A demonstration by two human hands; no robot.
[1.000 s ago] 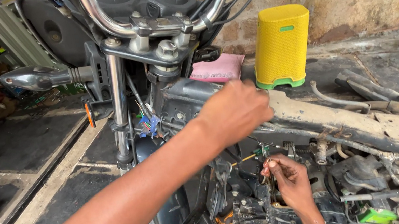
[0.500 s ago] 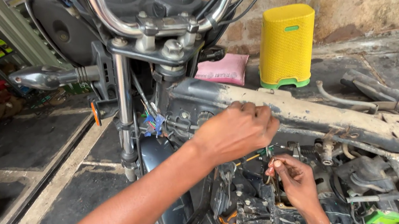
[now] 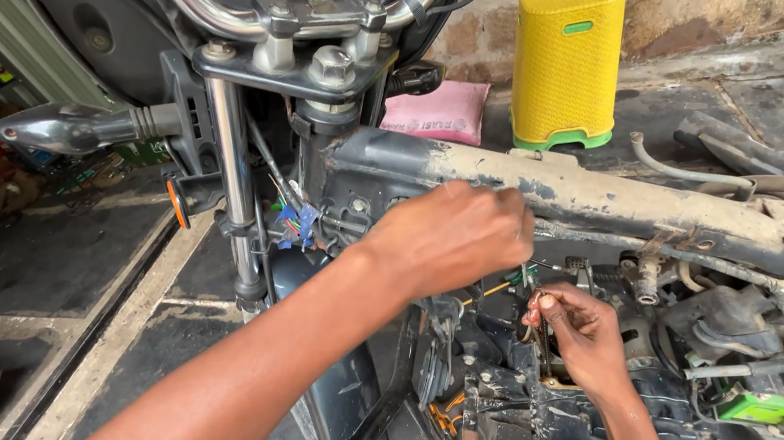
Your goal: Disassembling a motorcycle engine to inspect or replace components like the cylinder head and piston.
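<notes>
The person leans over a stripped motorcycle; the left hand (image 3: 450,238) reaches across the mud-caked frame tube (image 3: 610,191) with its fingers curled together, apparently pinching the top of a thin metal tool shaft (image 3: 529,288) that drops straight down into the engine bay; the grip itself is hidden behind the knuckles, so what exactly is clamped cannot be told. The right hand (image 3: 579,337) comes up from below, fingertips (image 3: 537,310) drawn together around the lower part of that same shaft, just above a dark engine part (image 3: 537,403); held top and bottom like this, the slim shaft seems steadied against wobble, one hand guiding and the other bearing on it.

Room is tight; the frame tube runs just above both hands, and hoses and cables (image 3: 707,158) crowd the right side; orange and green wires (image 3: 497,287) pass just beside the shaft. The fork leg (image 3: 234,170) and the chrome handlebar (image 3: 213,11) stand well to the left, apart from the hands. Behind, a yellow perforated container (image 3: 568,61) and a pink pouch (image 3: 443,112) sit on the ledge, well clear; the concrete floor (image 3: 45,266) at the left lies open.
</notes>
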